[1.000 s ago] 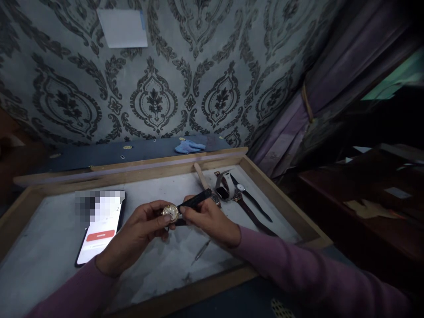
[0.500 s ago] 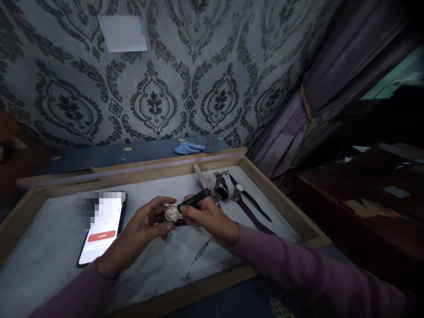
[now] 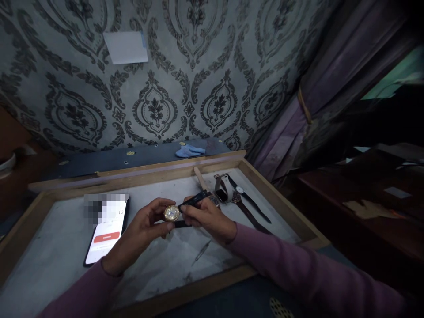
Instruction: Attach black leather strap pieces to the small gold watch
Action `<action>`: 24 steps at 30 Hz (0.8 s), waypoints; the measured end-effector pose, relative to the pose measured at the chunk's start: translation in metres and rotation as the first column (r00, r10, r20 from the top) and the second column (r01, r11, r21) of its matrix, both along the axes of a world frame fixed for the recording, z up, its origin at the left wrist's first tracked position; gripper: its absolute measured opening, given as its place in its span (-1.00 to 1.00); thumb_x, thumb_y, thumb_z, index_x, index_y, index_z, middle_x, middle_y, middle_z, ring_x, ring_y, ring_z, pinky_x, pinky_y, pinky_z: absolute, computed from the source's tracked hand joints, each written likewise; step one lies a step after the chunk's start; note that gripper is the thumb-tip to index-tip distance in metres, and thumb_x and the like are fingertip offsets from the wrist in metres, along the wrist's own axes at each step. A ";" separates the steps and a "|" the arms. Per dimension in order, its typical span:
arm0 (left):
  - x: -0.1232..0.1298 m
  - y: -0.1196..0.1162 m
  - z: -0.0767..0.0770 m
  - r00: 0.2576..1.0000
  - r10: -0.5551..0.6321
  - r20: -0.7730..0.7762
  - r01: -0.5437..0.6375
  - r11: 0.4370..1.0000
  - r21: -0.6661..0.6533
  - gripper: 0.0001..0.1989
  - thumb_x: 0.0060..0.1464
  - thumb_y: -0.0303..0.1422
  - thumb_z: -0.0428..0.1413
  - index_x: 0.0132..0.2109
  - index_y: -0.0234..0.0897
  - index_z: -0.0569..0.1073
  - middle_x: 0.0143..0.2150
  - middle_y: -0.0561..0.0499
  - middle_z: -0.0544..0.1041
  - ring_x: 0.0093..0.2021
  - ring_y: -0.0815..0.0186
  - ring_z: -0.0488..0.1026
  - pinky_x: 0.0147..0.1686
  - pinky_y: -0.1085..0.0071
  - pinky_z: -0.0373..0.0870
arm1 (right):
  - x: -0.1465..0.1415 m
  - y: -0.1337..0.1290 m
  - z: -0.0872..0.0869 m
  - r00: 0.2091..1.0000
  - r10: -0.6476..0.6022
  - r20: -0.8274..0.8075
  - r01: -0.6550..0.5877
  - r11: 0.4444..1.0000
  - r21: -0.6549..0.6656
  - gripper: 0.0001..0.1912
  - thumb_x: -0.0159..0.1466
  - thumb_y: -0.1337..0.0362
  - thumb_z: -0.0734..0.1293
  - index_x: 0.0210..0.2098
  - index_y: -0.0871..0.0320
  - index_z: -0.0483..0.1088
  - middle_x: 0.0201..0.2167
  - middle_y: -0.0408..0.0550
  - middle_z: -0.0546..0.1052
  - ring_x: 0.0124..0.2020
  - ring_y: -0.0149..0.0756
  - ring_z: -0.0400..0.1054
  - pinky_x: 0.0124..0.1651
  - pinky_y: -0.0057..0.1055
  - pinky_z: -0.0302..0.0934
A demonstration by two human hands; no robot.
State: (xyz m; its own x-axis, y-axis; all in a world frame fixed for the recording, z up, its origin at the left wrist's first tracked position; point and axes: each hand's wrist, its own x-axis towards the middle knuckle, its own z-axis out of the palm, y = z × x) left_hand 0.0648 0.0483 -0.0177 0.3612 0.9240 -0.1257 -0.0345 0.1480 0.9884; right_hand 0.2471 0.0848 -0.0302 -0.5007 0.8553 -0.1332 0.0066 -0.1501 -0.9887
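A round gold-rimmed watch (image 3: 172, 213) is held over the tray, its face up. My left hand (image 3: 145, 227) pinches the case from the left between thumb and fingers. Fingers of my right hand (image 3: 208, 216) are closed on the dark strap (image 3: 195, 200) at the right side of the case. Below the hands, a thin metal tool (image 3: 201, 253) lies on the pale tray surface. Beyond my right hand are a smartwatch with a light strap (image 3: 226, 187), a dark-strapped watch (image 3: 247, 195) and a brown-strapped watch (image 3: 247, 212).
A lit phone (image 3: 107, 234) lies left of my left hand. The wooden tray frame (image 3: 278, 198) surrounds these things. A wooden handle (image 3: 200, 178) rests near the back edge, with a blue cloth (image 3: 190, 150) behind it. A purple curtain (image 3: 288, 115) hangs at the right.
The view has shifted slightly, so the wall and phone sit a little differently in it. Both hands keep their hold on the watch, whose face now looks brighter.
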 end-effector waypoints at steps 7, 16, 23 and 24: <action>0.003 0.002 -0.008 0.999 0.029 0.043 -0.026 0.996 -0.085 -0.77 0.09 -0.22 0.15 -0.25 -0.32 0.42 -0.43 0.05 0.41 -0.44 0.43 0.27 -0.47 0.51 0.19 | -0.001 -0.003 0.002 0.993 0.112 0.022 -0.114 0.981 0.154 -0.67 0.17 0.07 0.32 -0.53 0.18 0.25 -0.62 -0.25 0.27 -0.57 -0.51 0.09 -0.51 -0.51 -0.04; 0.008 0.003 -0.003 0.998 0.042 0.049 -0.033 0.985 -0.170 -0.74 -0.03 -0.22 0.22 -0.39 -0.33 0.37 -0.50 0.07 0.39 -0.53 0.46 0.21 -0.54 0.53 0.11 | -0.003 -0.006 -0.002 0.989 0.147 0.008 -0.147 0.980 0.133 -0.77 0.21 0.19 0.31 -0.49 0.19 0.28 -0.60 -0.25 0.30 -0.58 -0.51 0.12 -0.54 -0.54 -0.02; 0.011 0.002 -0.005 0.998 0.035 0.055 -0.023 0.976 -0.214 -0.72 -0.02 -0.19 0.22 -0.38 -0.32 0.36 -0.51 0.09 0.36 -0.54 0.47 0.19 -0.56 0.56 0.12 | -0.002 -0.004 -0.007 0.987 0.153 -0.058 -0.150 0.987 0.050 -0.73 0.18 0.15 0.34 -0.49 0.18 0.24 -0.62 -0.26 0.32 -0.62 -0.55 0.12 -0.58 -0.58 -0.02; 0.011 0.002 -0.004 0.998 0.036 0.049 -0.025 0.976 -0.216 -0.71 -0.02 -0.18 0.22 -0.39 -0.32 0.37 -0.51 0.09 0.36 -0.54 0.47 0.19 -0.56 0.56 0.12 | -0.002 -0.004 -0.008 0.986 0.152 -0.068 -0.149 0.988 0.039 -0.73 0.18 0.15 0.34 -0.50 0.19 0.24 -0.63 -0.26 0.32 -0.63 -0.56 0.11 -0.58 -0.58 -0.02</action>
